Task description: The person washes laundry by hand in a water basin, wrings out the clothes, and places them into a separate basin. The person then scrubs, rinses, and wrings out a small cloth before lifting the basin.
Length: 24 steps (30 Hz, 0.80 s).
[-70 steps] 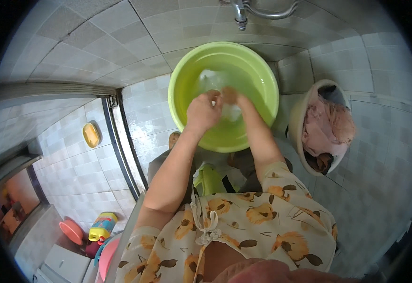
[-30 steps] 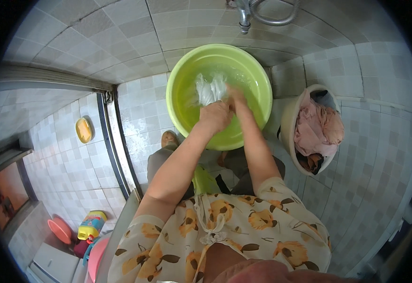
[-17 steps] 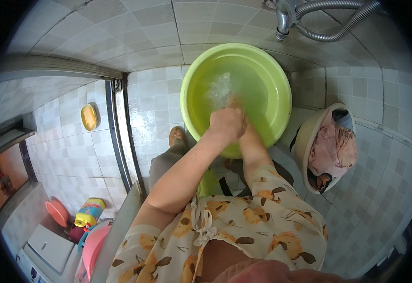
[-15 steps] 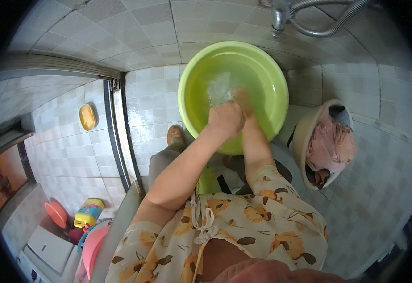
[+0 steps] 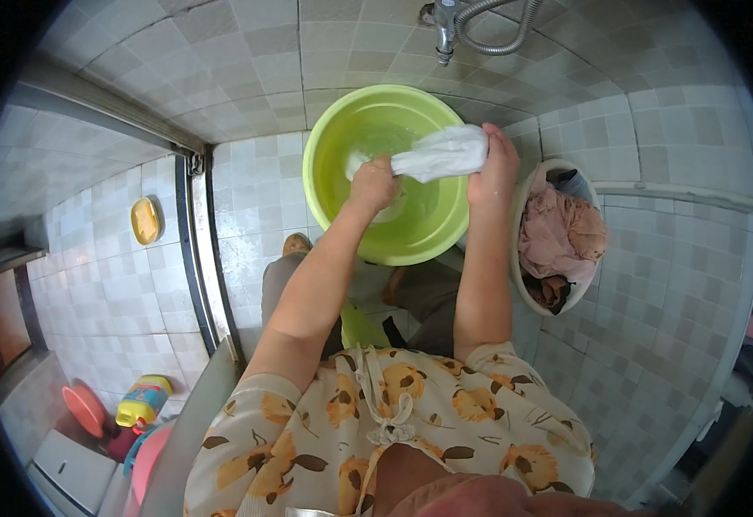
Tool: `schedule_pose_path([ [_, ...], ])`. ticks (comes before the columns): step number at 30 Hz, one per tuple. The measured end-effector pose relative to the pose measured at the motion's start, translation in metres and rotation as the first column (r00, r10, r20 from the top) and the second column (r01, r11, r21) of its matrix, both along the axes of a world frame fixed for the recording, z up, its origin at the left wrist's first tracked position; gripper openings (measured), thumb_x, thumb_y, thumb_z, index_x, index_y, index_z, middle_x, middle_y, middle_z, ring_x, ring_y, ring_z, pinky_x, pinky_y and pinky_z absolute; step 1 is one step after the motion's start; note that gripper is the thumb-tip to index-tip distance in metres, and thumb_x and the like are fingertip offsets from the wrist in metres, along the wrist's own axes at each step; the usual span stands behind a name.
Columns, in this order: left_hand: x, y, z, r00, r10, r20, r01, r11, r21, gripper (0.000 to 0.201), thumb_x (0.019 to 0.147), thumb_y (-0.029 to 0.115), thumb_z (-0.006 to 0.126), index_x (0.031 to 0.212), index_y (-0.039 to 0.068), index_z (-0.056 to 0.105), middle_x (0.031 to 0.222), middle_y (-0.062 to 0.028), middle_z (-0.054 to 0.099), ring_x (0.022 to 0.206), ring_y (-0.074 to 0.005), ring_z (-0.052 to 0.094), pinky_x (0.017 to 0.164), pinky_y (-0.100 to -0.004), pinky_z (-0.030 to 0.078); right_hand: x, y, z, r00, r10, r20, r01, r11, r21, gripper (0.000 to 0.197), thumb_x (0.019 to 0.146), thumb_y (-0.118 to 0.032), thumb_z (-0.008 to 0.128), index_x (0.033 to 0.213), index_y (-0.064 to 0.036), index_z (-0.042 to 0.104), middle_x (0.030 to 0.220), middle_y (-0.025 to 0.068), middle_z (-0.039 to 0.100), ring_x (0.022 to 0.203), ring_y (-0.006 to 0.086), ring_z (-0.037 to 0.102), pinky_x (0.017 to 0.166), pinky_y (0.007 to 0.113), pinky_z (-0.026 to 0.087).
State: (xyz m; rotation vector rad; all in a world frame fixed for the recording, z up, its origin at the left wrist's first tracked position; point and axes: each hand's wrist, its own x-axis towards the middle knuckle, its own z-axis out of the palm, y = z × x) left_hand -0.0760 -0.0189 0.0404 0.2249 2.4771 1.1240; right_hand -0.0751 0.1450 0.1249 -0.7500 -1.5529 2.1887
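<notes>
A white cloth (image 5: pixel 441 153) is stretched between my two hands above a large lime-green basin (image 5: pixel 318 177). My left hand (image 5: pixel 374 183) is closed around its gathered left part, low over the water, and some white cloth shows just beyond those fingers. Toward the basin's right rim, my right hand (image 5: pixel 493 166) grips the wider end, which hangs flat and wet-looking. Water (image 5: pixel 411 207) stands in the basin. What kind of garment or towel the cloth is, I cannot tell.
To the right stands an off-white bucket (image 5: pixel 517 284) with pink clothes (image 5: pixel 559 228) in it. A tap (image 5: pixel 443 43) with a metal hose is on the far wall. Beyond the door track at left lie a yellow soap dish (image 5: pixel 145 220) and a yellow detergent bottle (image 5: pixel 145 401).
Both hands were together down in the basin's splashing water. Now they are raised and apart, the right one moved out to the right, with the white cloth drawn out between them.
</notes>
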Motion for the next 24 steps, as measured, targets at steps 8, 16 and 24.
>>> schedule_pose_path([
  [8, 0.018, 0.008, 0.012, 0.980, 0.042, -0.194, -0.037, 0.999, 0.031, 0.037, 0.075, 0.009, 0.059, 0.108, -0.001, 0.048, 0.089, -0.0261, 0.060, 0.086, -0.0403, 0.060, 0.079, -0.0456, 0.048, 0.036, -0.039, -0.076, 0.677, 0.491, 0.549, -0.714, 0.256, 0.652, 0.062, 0.082, -0.007, 0.059, 0.138, -0.0101, 0.034, 0.136, 0.0192, 0.038, 0.123, 0.0275, 0.040, 0.100, 0.038, 0.034],
  [16, 0.012, 0.005, 0.037, 0.962, -0.259, 0.084, 0.271, 0.945, -0.183, 0.058, 0.083, 0.019, 0.054, 0.135, 0.003, 0.033, 0.125, -0.0290, 0.045, 0.110, -0.0418, 0.051, 0.092, -0.0443, 0.044, 0.015, -0.038, -0.213, 0.713, 0.350, 0.607, -0.698, 0.276, 0.661, 0.055, 0.079, -0.010, 0.066, 0.127, -0.0043, 0.040, 0.117, 0.0143, 0.052, 0.102, 0.0244, 0.053, 0.083, 0.033, 0.045],
  [24, 0.006, -0.025, 0.055, 0.997, 0.061, -0.051, -0.060, 0.998, 0.017, 0.097, 0.072, 0.045, 0.071, 0.144, 0.007, 0.017, 0.142, -0.0298, 0.024, 0.131, -0.0426, 0.027, 0.105, -0.0466, 0.031, 0.005, -0.023, -0.053, 0.875, 0.458, 0.155, -0.457, 0.888, -0.045, 0.028, 0.085, -0.012, 0.064, 0.108, 0.0003, 0.056, 0.095, 0.0072, 0.062, 0.082, 0.0164, 0.061, 0.070, 0.029, 0.049],
])
